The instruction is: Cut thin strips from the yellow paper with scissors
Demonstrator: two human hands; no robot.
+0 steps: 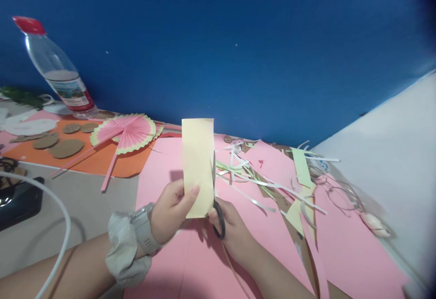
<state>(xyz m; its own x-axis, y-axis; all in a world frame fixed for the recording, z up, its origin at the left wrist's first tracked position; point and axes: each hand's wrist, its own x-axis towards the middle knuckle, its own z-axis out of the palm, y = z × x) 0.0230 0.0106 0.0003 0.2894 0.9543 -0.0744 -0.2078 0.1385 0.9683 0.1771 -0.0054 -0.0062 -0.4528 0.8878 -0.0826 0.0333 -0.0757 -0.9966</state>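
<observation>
A pale yellow strip of paper stands upright in the middle of the view. My left hand is closed on its lower left part, thumb across the front. On the paper's right side, my right hand grips a pair of scissors by the black handles. The blades lie along the paper's right edge, partly hidden behind it. Below my right hand a thin, narrow strip hangs down. Pink paper sheets lie beneath both hands.
Thin paper offcuts tangle on the right, near a green piece and a computer mouse. Left are pink paper fans, cardboard discs on orange paper, a bottle and a white cable. A blue wall rises behind.
</observation>
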